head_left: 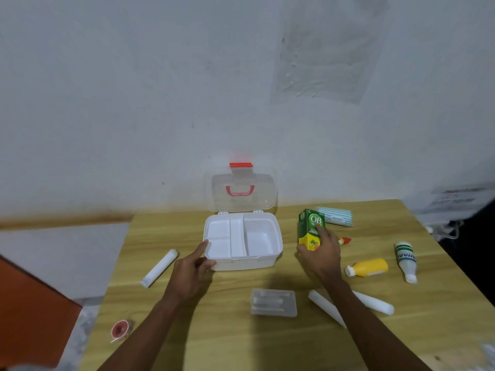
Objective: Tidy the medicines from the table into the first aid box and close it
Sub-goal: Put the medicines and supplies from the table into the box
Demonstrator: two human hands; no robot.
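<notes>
White plastic first aid box (267, 259), landmark for this entry: sits mid-worktop (214, 341), clear lid (242, 192) swung up and back on its hinges, red latch (240, 164) at the top edge, red handle (240, 190) showing through. Contents: nothing that I can see. Divided tray on its left, narrow slot in the middle, deep well on its right, all bare.

My left hand (191, 271): fingers loosely spread, resting against the box's near-left corner, pinching nothing; placed there, I judge, to steady the box while it is loaded.

My right hand (320, 253): just right of the box, grip wrapped around the green and yellow carton (309, 227), held upright, probably so that it drops cleanly into the deep well.

Items outstanding, by position from the box:
- left: white roll (160, 268)
- near-left, worktop edge: red tape reel (120, 329)
- in front: clear blister pack (274, 302)
- near-right: two white rolls (325, 307), partly under my forearm
- right: yellow bottle (368, 267), lying; white bottle (405, 261), lying; small red-tipped tube (344, 240)
- behind-right: striped packet (334, 216)

Status, my estimate: packing barely begun; lid not yet shut.
</notes>
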